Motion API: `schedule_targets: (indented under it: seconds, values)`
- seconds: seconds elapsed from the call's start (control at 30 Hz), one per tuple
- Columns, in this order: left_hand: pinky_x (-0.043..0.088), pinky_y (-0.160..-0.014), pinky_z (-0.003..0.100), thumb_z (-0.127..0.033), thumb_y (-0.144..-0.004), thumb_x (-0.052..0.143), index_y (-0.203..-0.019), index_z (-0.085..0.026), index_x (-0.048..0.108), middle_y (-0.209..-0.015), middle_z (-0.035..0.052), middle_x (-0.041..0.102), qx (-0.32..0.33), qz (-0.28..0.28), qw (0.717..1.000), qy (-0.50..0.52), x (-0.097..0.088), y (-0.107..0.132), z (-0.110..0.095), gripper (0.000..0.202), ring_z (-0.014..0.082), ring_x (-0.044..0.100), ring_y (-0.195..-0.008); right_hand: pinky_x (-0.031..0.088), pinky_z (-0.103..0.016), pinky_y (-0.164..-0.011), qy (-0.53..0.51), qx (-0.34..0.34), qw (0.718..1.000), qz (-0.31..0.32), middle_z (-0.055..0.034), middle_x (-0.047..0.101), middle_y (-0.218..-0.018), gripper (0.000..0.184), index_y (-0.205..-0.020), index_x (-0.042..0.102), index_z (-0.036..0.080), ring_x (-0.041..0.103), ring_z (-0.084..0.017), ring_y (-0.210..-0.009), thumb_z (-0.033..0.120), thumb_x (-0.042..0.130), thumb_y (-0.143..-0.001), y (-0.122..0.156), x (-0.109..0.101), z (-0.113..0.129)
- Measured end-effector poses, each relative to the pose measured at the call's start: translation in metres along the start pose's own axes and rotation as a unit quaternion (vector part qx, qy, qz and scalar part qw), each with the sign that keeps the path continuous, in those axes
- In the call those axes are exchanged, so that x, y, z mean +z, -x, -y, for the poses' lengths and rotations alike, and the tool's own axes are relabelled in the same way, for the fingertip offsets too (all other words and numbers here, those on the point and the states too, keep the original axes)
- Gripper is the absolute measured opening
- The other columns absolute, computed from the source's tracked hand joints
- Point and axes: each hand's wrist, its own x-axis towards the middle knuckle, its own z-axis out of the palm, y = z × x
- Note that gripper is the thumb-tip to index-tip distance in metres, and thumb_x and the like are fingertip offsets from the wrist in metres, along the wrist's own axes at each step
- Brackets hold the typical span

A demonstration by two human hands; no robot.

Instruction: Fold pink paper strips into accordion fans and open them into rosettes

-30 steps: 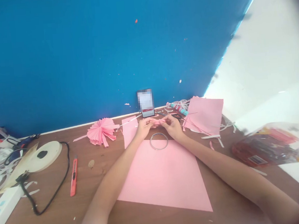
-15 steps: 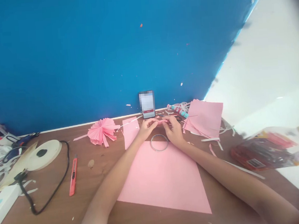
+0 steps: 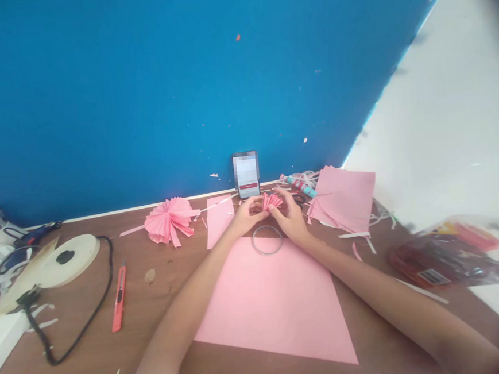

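Brown tabletop point(image 3: 164, 309) against a blue wall point(image 3: 138, 92). Big pink paper sheet point(image 3: 275, 300) lies flat at the near-middle, forearms over its two sides. Stack of pink sheets point(image 3: 345, 197) toward the far right edge, a crinkly plastic bag point(image 3: 453, 251) at the right edge. Cream tape roll point(image 3: 69, 256) near the left edge, a black cable point(image 3: 91, 315) looping round it. Finished pink paper fan point(image 3: 168, 219) near the far edge, left of centre. Phone point(image 3: 246, 174) propped on the wall at the far edge. Red box cutter point(image 3: 119, 298) left of the big sheet. Wire ring point(image 3: 266, 238) on the sheet's far edge. Just beyond it, left hand point(image 3: 245, 216) and right hand point(image 3: 289, 218) meet, fingers of both pinched on a small pleated pink paper point(image 3: 271, 201), fanned out between them just in front of the phone.
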Motion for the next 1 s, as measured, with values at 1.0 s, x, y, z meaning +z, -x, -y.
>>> schedule_targets:
  seconds: [1.0]
  values:
    - [0.048, -0.088, 0.032, -0.039, -0.071, 0.072, -0.110, -0.017, 0.055, -0.116, 0.0115, 0.063, 0.004, -0.161, 0.971, 0.175, -0.006, -0.004, 0.002, 0.048, 0.0213, 0.061, -0.105, 0.048, -0.027, -0.049, -0.052, 0.105, 0.990, 0.076, -0.0002, 0.064, -0.065, 0.028, -0.093, 0.057, 0.019, 0.058, -0.015, -0.051, 0.041, 0.062, -0.077, -0.003, 0.000, -0.010]
